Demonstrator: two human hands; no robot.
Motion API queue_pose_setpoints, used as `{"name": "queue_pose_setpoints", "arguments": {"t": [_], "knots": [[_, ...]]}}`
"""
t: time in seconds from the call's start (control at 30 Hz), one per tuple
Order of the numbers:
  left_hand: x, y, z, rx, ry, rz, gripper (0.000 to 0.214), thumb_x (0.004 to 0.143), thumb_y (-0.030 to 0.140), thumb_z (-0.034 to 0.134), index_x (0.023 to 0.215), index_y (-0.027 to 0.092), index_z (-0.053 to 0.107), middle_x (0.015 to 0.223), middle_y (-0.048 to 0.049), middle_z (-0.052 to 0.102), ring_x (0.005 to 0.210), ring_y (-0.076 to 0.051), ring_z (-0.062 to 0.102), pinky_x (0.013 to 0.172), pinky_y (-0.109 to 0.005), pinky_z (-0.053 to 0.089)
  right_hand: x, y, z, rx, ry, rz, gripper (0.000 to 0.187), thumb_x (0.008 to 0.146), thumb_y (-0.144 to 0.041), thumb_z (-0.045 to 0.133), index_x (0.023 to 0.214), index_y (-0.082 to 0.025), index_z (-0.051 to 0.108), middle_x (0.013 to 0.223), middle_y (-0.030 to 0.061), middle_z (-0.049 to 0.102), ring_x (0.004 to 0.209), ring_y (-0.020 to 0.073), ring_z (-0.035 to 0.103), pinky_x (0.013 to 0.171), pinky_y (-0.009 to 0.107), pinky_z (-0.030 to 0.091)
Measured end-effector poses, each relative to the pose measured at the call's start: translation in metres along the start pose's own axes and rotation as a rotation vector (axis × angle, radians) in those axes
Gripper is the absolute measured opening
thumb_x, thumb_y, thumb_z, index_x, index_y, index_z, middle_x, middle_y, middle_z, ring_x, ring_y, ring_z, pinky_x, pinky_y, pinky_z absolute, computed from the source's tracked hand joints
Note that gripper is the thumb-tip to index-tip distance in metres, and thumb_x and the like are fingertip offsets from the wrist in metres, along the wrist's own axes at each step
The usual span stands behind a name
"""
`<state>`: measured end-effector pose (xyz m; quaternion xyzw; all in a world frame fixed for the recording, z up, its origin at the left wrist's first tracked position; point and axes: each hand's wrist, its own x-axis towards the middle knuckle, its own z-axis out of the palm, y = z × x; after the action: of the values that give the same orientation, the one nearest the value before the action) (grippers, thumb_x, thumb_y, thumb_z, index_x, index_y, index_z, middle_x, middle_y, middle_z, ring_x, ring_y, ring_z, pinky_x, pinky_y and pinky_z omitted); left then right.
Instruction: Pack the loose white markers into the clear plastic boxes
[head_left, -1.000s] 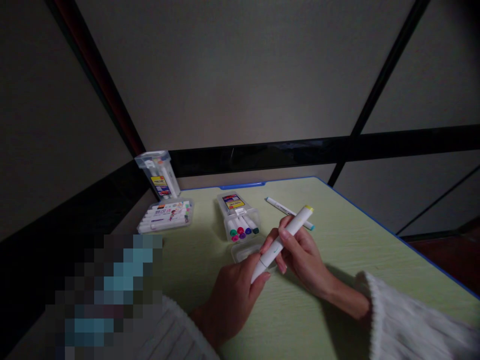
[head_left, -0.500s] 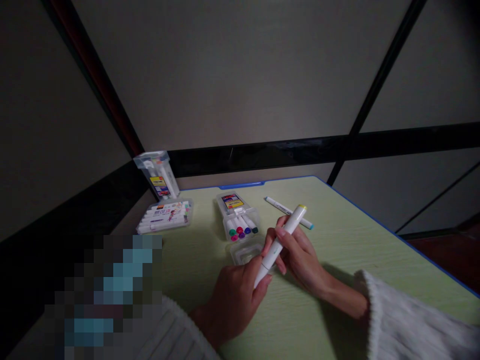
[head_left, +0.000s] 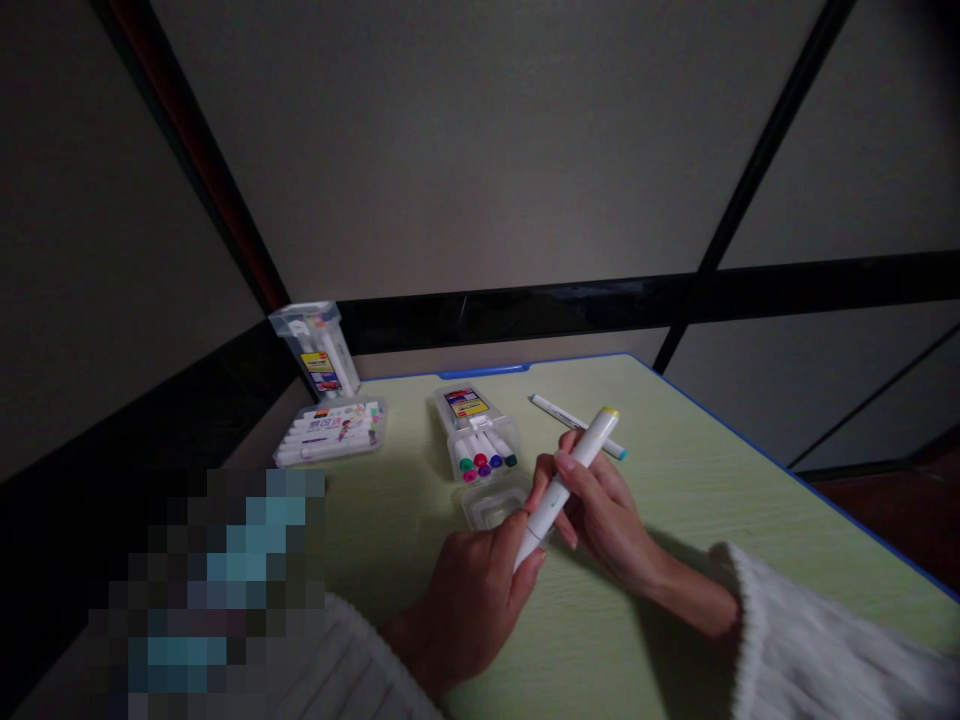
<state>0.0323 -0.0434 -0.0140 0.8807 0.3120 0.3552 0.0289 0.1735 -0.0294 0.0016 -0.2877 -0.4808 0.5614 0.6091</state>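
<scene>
A white marker (head_left: pixel 555 502) with a yellow end is held slantwise above the table, its yellow tip up and to the right. My left hand (head_left: pixel 474 598) is closed round its lower end and partly hides it. Higher on the barrel, my right hand (head_left: pixel 600 505) pinches it between thumb and fingers. Just beyond my hands lies a clear plastic lid (head_left: pixel 487 505), partly covered by them. Behind that, an open clear case (head_left: pixel 480 425) lies with several markers in it, their coloured ends facing me. A white marker with blue ends (head_left: pixel 559 411) rests behind my right hand.
At the back left of the pale green table (head_left: pixel 720 470), a lidded marker case (head_left: pixel 319 350) stands upright. In front of it a flat case of white markers (head_left: pixel 331 432) lies on the table. A dark-banded wall (head_left: pixel 510 150) rises behind the blue table edge.
Both hands keep their hold on the yellow-ended marker. The marker and my right hand have shifted very slightly to the right; the other things stay in place.
</scene>
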Motion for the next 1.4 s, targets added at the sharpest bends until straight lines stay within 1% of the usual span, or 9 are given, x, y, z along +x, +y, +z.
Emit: {"name": "queue_pose_setpoints", "arguments": {"t": [0.2, 0.3, 0.53, 0.67, 0.83, 1.0, 1.1, 1.23, 1.4], "knots": [[-0.003, -0.002, -0.002, -0.025, -0.029, 0.01, 0.024, 0.089, 0.02, 0.033, 0.102, 0.01, 0.051, 0.065, -0.005, 0.067, 0.047, -0.016, 0.061, 0.043, -0.025, 0.046, -0.004, -0.002, 0.003, 0.028, -0.019, -0.032, 0.024, 0.084, -0.04, 0.05, 0.077, -0.023, 0.035, 0.057, -0.0057, 0.061, 0.03, 0.0023, 0.035, 0.03, 0.013, 0.021], [-0.004, -0.005, -0.003, -0.032, -0.022, -0.002, 0.024, 0.089, 0.022, 0.034, 0.1, 0.012, 0.052, 0.064, -0.0043, 0.066, 0.047, -0.015, 0.061, 0.044, -0.024, 0.045, -0.004, -0.002, 0.004, 0.029, -0.031, -0.023, 0.025, 0.082, -0.042, 0.052, 0.078, -0.023, 0.037, 0.06, -0.0048, 0.062, 0.032, 0.0032, 0.037, 0.031, 0.014, 0.025], [-0.002, -0.005, -0.006, -0.103, 0.006, -0.104, 0.027, 0.089, 0.022, 0.031, 0.084, 0.014, 0.056, 0.052, -0.0001, 0.058, 0.039, -0.011, 0.05, 0.04, -0.022, 0.036, -0.003, -0.001, -0.003, 0.075, -0.133, 0.007, 0.024, 0.077, -0.037, 0.061, 0.084, -0.022, 0.044, 0.071, -0.0021, 0.066, 0.037, 0.0044, 0.044, 0.038, 0.019, 0.036], [-0.003, -0.006, -0.005, -0.126, 0.029, -0.116, 0.026, 0.088, 0.022, 0.031, 0.081, 0.015, 0.055, 0.052, 0.0004, 0.056, 0.038, -0.01, 0.047, 0.04, -0.021, 0.033, -0.004, 0.0, -0.007, 0.072, -0.165, 0.001, 0.019, 0.076, -0.032, 0.063, 0.083, -0.02, 0.05, 0.072, -0.0016, 0.066, 0.038, 0.0039, 0.047, 0.04, 0.019, 0.04], [-0.004, -0.007, -0.005, -0.133, 0.019, -0.074, 0.029, 0.09, 0.025, 0.027, 0.089, 0.013, 0.054, 0.054, -0.0005, 0.057, 0.041, -0.011, 0.05, 0.043, -0.022, 0.036, -0.003, 0.003, -0.006, 0.055, -0.109, 0.004, 0.02, 0.074, -0.033, 0.065, 0.078, -0.018, 0.051, 0.064, -0.0025, 0.064, 0.033, 0.0026, 0.044, 0.035, 0.016, 0.038], [-0.004, -0.005, -0.007, -0.063, 0.011, -0.021, 0.04, 0.091, 0.041, 0.025, 0.095, 0.012, 0.052, 0.054, -0.0014, 0.059, 0.04, -0.013, 0.052, 0.041, -0.024, 0.038, -0.001, 0.004, -0.005, 0.048, -0.08, 0.006, 0.025, 0.071, -0.035, 0.068, 0.073, -0.018, 0.05, 0.057, -0.0037, 0.061, 0.031, 0.0022, 0.042, 0.032, 0.014, 0.035], [-0.003, -0.004, -0.007, -0.045, 0.005, -0.009, 0.042, 0.09, 0.045, 0.027, 0.095, 0.011, 0.051, 0.056, -0.0024, 0.061, 0.042, -0.014, 0.055, 0.043, -0.024, 0.041, -0.001, 0.005, -0.005, 0.027, -0.068, 0.01, 0.027, 0.07, -0.036, 0.068, 0.072, -0.017, 0.049, 0.055, -0.0042, 0.059, 0.031, 0.0017, 0.042, 0.031, 0.012, 0.032], [-0.003, -0.004, -0.005, -0.052, -0.016, -0.022, 0.035, 0.089, 0.041, 0.033, 0.091, 0.011, 0.052, 0.057, -0.0022, 0.062, 0.04, -0.013, 0.054, 0.04, -0.024, 0.04, -0.001, 0.007, -0.007, -0.013, -0.067, 0.004, 0.029, 0.07, -0.038, 0.067, 0.071, -0.018, 0.047, 0.05, -0.0069, 0.053, 0.031, 0.0017, 0.04, 0.031, 0.012, 0.029], [-0.003, -0.005, -0.002, -0.053, -0.01, -0.026, 0.025, 0.088, 0.03, 0.038, 0.091, 0.011, 0.054, 0.055, -0.0014, 0.061, 0.039, -0.013, 0.054, 0.038, -0.023, 0.04, -0.001, 0.008, -0.007, -0.021, -0.086, -0.005, 0.026, 0.075, -0.039, 0.062, 0.073, -0.018, 0.046, 0.053, -0.0069, 0.052, 0.031, 0.0009, 0.037, 0.031, 0.013, 0.025]]}}
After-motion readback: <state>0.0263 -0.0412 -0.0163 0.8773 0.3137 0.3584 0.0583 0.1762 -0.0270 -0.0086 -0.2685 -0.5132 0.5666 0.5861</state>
